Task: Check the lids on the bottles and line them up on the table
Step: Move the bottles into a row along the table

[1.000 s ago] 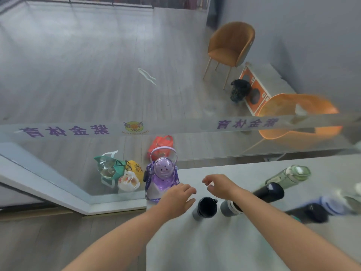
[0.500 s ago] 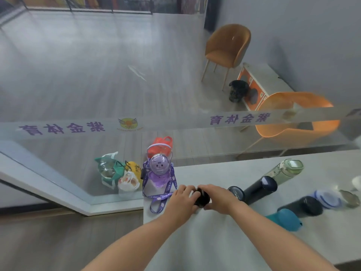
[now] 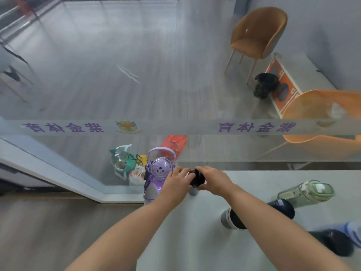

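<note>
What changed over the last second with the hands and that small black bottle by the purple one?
Both hands closed in: the left hand and right hand, open and apart a second ago, now grip the small black bottle, its lid between them. It stands next to the purple bottle, which stayed put. The green bottle and the dark bottle also stand unmoved on the table.

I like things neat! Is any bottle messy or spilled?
No spill shows. Both hands, left and right, hold a small black bottle beside the purple bottle. The green bottle and others at the right sit scattered, not yet in a row, and the far-right ones are blurred.
</note>
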`<state>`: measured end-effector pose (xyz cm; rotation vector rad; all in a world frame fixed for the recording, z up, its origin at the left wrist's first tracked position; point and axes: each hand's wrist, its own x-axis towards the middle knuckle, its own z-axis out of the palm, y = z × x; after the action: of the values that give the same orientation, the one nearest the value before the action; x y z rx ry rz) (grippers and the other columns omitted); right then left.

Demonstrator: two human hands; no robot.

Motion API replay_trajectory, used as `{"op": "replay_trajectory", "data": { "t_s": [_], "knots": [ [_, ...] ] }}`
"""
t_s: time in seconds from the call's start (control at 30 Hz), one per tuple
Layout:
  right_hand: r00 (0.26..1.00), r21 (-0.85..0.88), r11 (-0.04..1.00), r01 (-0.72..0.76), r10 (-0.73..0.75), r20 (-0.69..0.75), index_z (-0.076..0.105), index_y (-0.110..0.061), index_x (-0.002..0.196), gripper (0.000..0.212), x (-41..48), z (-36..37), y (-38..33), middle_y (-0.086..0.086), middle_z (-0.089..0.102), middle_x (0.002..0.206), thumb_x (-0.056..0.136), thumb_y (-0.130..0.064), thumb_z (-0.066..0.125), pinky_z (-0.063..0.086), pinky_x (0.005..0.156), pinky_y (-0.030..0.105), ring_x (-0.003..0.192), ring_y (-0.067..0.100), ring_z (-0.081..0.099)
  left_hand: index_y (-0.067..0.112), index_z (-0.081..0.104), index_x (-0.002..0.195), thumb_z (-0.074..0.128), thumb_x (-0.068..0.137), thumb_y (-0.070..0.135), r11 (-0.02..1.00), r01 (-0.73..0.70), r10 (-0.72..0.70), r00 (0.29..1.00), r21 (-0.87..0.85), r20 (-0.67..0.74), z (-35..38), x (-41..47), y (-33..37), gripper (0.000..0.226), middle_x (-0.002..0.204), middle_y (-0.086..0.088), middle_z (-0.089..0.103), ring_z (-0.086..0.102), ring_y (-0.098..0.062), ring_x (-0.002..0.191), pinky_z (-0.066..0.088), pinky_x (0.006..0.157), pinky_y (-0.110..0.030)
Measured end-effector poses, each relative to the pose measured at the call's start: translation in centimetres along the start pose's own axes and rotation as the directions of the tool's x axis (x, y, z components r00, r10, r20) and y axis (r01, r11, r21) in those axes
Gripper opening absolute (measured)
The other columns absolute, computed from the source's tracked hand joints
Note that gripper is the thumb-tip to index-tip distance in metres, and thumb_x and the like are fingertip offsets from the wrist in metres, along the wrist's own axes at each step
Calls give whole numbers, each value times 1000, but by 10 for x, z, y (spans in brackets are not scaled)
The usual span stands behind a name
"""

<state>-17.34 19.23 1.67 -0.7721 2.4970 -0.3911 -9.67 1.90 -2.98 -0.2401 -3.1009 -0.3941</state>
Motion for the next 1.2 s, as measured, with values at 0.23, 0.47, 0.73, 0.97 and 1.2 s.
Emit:
{"op": "replay_trajectory", "data": {
  "t_s": [0.23,0.47,0.73,0.97,1.2],
  "knots": [
    [1000,28,999,15,-15,-11,45,-28,142,71,22,-10,9,-2,58,136,80,-46,77,54,91,40,116,24,60,20,60,111,83,69,24,1000,7,-7,1000,24,-13,-3,22,-6,48,118,1,63,55,-31,97,52,76,-40],
    [1000,-3,1000,12,-12,0,42,-28,145,73,25,-9,11,-3,55,142,83,-47,75,54,94,39,121,23,58,21,58,115,78,75,18,1000,3,-3,999,14,-42,-1,22,-8,45,122,0,61,53,-30,98,54,75,-42],
    [998,40,998,-56,57,-14,22,-32,157,90,0,-11,14,-9,45,153,85,-43,75,52,98,37,129,21,56,18,53,123,67,83,20,989,-140,133,983,-47,-130,-3,-7,-2,42,128,-5,53,50,-29,104,45,95,-39],
    [941,84,955,-283,294,-169,67,-13,87,29,-73,-23,39,7,72,89,95,-30,44,53,72,41,86,33,66,18,57,89,74,78,10,932,-340,335,940,-126,-62,0,-17,34,23,76,-2,62,55,-25,67,48,56,-34],
    [851,141,858,-493,510,-127,62,-33,129,35,-168,-7,51,-4,67,129,96,-30,51,48,95,30,115,20,62,17,62,95,70,81,20,900,-385,391,920,-207,-11,14,-24,98,16,87,-4,63,59,-28,78,50,59,-35]
  ]
}}
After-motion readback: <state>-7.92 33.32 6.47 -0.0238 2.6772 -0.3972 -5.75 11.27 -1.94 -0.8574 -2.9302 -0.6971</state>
